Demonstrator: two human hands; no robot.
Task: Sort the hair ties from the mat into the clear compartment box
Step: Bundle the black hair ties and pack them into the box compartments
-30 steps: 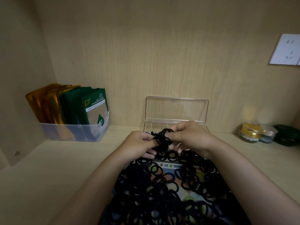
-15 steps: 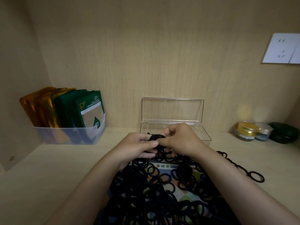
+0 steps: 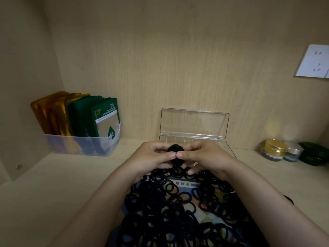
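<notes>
Where your left hand [image 3: 153, 157] and right hand [image 3: 206, 155] meet at frame centre, both pinch a bunched black hair-tie bundle [image 3: 175, 149].

Hair ties [image 3: 170, 207] on mat [image 3: 204, 216]; box [image 3: 194, 138] behind.

Black elastic cloth hair ties [image 3: 156, 202]: matt, slightly fuzzy. Clear rectangular plastic compartment box [image 3: 194, 122]: glossy, smooth, hard. Multicoloured printed mat [image 3: 206, 217]: smooth. Pale wood-grain laminate shelf [image 3: 53, 193]: matt. Gold foil sachets [image 3: 51, 113]: shiny, creased. Frosted translucent plastic bin [image 3: 80, 146]: dull. Gold-lidded glass jar [image 3: 275, 148]: metallic gloss.
</notes>
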